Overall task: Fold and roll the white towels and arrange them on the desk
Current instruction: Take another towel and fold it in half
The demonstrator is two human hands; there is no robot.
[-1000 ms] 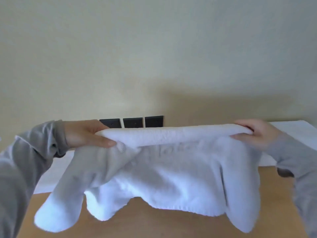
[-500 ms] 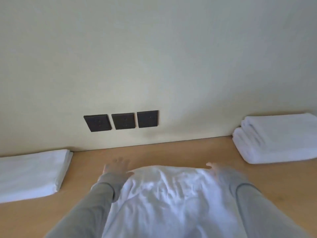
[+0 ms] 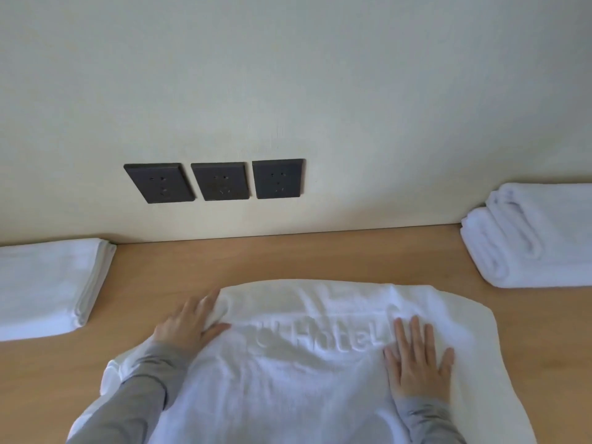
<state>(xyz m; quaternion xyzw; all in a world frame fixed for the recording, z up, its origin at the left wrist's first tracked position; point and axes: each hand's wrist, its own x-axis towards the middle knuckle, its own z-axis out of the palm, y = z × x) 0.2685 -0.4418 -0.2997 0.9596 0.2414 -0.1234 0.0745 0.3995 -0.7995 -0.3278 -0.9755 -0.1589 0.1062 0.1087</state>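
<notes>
Fingers (image 3: pixel 414 336) of the right hand (image 3: pixel 418 363) lie straight and slightly spread, palm down, pressing flat on the right part of a white towel (image 3: pixel 304 389) in the head view. Those of the left hand (image 3: pixel 185 325) are straight too and close together, resting at the towel's far left corner; the thumb lies on the cloth, and a small ridge of terry rises between thumb and forefinger. Neither hand is curled round anything.

Spread open on the wooden table (image 3: pixel 288 257), the towel sits in the middle, in front of the person, its far edge curving and lightly rumpled and its near part running out of the bottom of the frame. Raised lettering (image 3: pixel 339 339) reading "Hotel" crosses it between the two hands. Grey sleeves (image 3: pixel 128 402) cover both forearms, the left one lying over the towel's bunched left side.

At the right of the table, against the wall (image 3: pixel 288 75), sits a stack of folded towels (image 3: pixel 538 238), well apart from the spread one. At the left edge lies a flat folded white cloth (image 3: pixel 45 283), thinner in weave. Three dark wall sockets (image 3: pixel 217 181) sit side by side on the cream wall above the table's back edge.
</notes>
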